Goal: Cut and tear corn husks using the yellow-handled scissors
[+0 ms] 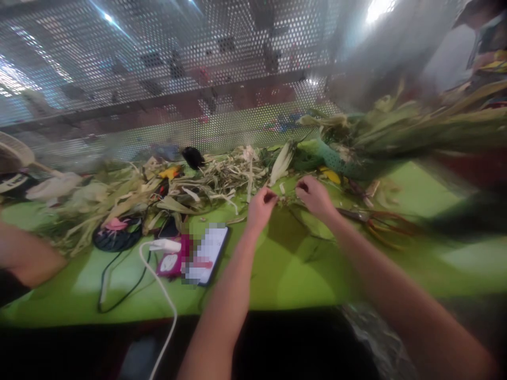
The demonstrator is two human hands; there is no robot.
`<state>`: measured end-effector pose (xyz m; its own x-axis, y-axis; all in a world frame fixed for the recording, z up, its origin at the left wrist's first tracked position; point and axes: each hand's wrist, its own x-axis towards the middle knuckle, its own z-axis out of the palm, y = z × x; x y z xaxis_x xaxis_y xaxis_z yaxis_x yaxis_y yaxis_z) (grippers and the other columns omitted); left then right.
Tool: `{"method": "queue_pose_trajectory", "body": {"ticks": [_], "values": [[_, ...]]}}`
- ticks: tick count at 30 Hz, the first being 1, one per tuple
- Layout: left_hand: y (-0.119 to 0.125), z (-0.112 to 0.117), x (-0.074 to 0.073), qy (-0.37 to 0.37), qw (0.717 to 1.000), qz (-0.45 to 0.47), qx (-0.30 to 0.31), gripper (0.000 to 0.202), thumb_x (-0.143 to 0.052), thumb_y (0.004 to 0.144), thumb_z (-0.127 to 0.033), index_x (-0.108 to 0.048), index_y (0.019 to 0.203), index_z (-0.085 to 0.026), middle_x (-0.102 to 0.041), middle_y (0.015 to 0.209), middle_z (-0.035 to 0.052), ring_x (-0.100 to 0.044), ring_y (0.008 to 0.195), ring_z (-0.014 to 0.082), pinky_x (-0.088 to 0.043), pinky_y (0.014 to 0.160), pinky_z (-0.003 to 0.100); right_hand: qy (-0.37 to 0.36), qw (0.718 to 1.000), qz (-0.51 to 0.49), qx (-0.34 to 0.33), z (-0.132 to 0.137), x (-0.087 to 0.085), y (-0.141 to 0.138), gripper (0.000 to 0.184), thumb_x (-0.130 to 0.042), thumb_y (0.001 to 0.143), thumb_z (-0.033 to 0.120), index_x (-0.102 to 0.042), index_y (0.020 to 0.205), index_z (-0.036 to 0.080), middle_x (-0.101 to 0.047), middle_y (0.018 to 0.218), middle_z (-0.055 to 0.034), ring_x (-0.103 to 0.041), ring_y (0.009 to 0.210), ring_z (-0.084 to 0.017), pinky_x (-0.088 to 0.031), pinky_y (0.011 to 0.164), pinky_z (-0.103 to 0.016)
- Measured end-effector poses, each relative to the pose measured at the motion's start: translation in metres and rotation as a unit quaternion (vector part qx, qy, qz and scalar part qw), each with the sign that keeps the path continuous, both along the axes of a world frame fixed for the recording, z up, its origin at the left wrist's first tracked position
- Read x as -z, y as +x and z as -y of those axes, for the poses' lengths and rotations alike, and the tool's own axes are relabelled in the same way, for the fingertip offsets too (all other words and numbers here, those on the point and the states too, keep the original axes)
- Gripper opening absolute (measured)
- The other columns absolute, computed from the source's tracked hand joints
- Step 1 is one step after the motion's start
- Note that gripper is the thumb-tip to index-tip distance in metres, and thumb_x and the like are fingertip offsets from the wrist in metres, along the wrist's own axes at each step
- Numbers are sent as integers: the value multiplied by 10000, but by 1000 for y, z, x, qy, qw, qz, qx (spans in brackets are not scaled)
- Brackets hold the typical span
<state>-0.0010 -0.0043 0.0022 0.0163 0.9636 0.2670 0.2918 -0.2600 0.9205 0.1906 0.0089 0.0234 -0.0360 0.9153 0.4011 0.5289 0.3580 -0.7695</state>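
Note:
Both my arms reach out over a bright green table point(301, 274). My left hand point(260, 207) is closed in a pinch at the near edge of a heap of dry husks and leaf strips point(206, 184). My right hand point(315, 196) is closed too, a hand's width to the right, fingers curled on small plant bits I cannot make out. A thin stem seems to run between the two hands, but blur hides it. A pale husked cob point(282, 162) lies just beyond them.
A phone point(208, 254) lies flat left of my left arm, beside a pink device point(171, 262) and a white cable point(158, 285). Long green stalks point(415, 129) pile at right. Orange-handled shears point(380, 220) lie near my right wrist. Another person's arm point(24, 258) rests at left. Perforated metal screen point(198, 68) behind.

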Motion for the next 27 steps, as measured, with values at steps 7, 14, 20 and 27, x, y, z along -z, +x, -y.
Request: {"method": "queue_pose_trajectory", "body": {"ticks": [7, 14, 20, 27], "values": [[6, 2, 0, -55, 994, 82, 37, 138, -662, 797, -275, -578, 806, -166, -634, 710, -7, -598, 674, 122, -459, 727, 268, -172, 919, -303, -183, 13, -11, -11, 164, -599, 791, 332, -491, 846, 221, -654, 777, -1, -569, 543, -113, -447, 544, -256], [9, 5, -6, -34, 996, 79, -1, 83, -643, 794, -208, -572, 780, -167, -621, 699, -10, -584, 677, 119, -458, 722, 261, -198, 913, -309, -178, 9, -5, -14, 195, -641, 792, 327, -486, 807, 211, -625, 688, 9, -645, 610, -135, -537, 656, -297], [11, 3, -3, -27, 995, 99, -1, 143, -658, 822, -273, -564, 843, -168, -604, 781, -1, -585, 738, 113, -486, 761, 265, -176, 932, -270, -165, 5, -1, -13, 285, -694, 755, 399, -531, 894, 212, -599, 715, 19, -601, 628, -138, -516, 642, -302], [11, 2, -8, -69, 970, 234, 10, 309, -734, 774, -384, -527, 859, -172, -569, 773, -25, -581, 701, 87, -537, 705, 244, -40, 995, -47, -74, 2, 1, -6, 240, -770, 685, 364, -720, 843, 189, -615, 864, -25, -483, 650, -133, -393, 604, -278]]}}
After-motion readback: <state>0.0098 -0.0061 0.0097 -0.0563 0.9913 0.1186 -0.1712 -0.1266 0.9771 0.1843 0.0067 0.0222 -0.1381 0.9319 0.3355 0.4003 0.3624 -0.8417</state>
